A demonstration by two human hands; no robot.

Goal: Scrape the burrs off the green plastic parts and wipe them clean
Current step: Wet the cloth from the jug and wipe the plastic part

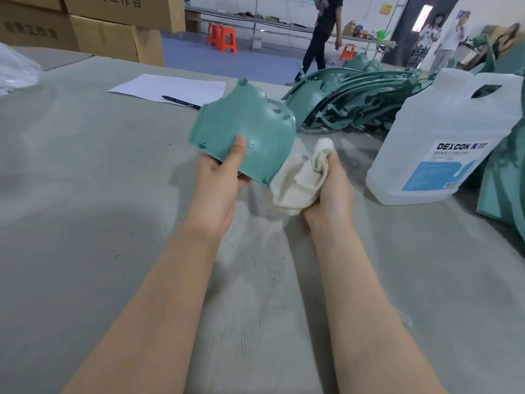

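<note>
The green plastic part (241, 132), a curved panel with small bosses and notched upper edges, sits at the centre of the frame, pinched at its lower edge by the left hand (218, 183), thumb on its face. The right hand (332, 191) grips a bunched cream cloth (298, 177) just beside it (wiping seems the step in hand). Next, press the cloth onto the panel. More green parts (349, 100) lie piled on the tabletop (85, 166) at upper right.

The left hand (218, 183) holds a plastic part (244, 132) above the middle of the surface (85, 172); just right of it, the right hand (331, 189) grips a cloth (298, 180). Farther right stands a jug (443, 137). Behind it lies a pile of parts (349, 95). Behind the held part, to the left, a pen (181, 102) lies on a sheet of paper (167, 86). Boxes (99, 27) stand at the far left.
</note>
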